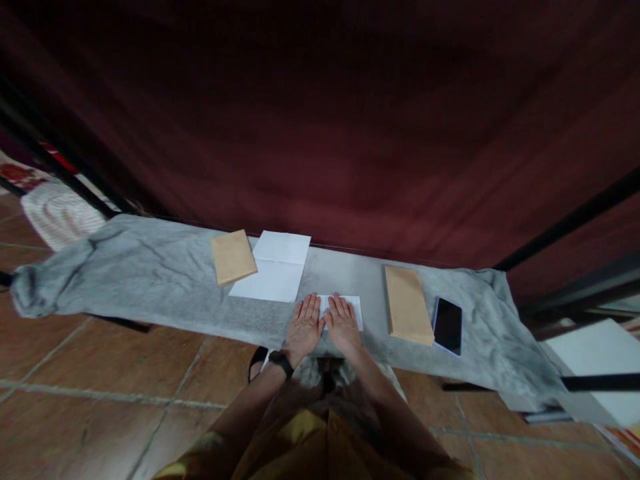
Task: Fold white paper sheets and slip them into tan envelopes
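Note:
My left hand (304,327) lies flat, palm down, on the left part of a small folded white sheet of paper (355,308). Beside it my right hand (343,325) presses flat on the same paper, fingers stretched out and thumbs nearly meeting. Most of the folded paper is hidden under both hands; its right end and a strip between the hands show. Up and to the left rests a larger white sheet (273,270) with a crease across it. One corner of that sheet is under a brown envelope-like packet (233,257).
The grey cloth (160,273) covers a narrow bench-like surface. On the right lie a brown paper packet (407,303) and a phone (449,325) with a dark screen. A dark red curtain (320,167) hangs behind, between black metal bars (570,220). Tiled floor (100,387) shows below.

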`<action>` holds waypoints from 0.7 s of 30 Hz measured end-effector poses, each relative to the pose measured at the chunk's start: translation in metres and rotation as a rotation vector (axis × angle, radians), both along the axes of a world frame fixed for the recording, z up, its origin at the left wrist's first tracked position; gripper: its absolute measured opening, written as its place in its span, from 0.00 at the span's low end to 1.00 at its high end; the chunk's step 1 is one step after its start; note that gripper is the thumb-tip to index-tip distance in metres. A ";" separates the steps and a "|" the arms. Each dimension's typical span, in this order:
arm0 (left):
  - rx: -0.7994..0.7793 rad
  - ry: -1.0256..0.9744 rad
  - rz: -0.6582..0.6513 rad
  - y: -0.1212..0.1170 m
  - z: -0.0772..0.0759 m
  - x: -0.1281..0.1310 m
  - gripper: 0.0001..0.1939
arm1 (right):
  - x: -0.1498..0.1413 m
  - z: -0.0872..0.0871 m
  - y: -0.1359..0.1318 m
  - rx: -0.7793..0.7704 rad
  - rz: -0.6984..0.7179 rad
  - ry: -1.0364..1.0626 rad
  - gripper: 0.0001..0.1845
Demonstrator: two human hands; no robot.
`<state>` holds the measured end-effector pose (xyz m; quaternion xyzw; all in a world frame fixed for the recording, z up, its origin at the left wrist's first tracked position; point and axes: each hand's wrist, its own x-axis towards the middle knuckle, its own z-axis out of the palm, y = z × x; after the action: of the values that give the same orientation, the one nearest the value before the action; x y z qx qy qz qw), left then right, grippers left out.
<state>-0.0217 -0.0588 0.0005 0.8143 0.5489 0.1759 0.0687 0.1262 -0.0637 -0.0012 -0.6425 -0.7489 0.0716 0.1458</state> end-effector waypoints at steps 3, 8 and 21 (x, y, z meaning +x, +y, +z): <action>0.013 -0.006 -0.009 -0.005 -0.002 -0.005 0.30 | 0.001 -0.006 -0.003 0.014 0.013 -0.028 0.29; -0.001 -0.057 -0.041 -0.015 -0.001 -0.023 0.28 | 0.014 -0.011 -0.007 0.047 -0.028 -0.085 0.30; -0.001 -0.020 0.487 0.083 0.052 -0.213 0.17 | 0.017 -0.021 -0.009 0.133 -0.027 -0.113 0.29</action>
<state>-0.2346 0.0238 0.0524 0.6560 0.7285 0.1951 0.0301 0.1427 -0.0728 -0.0220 -0.6442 -0.7504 -0.0166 0.1467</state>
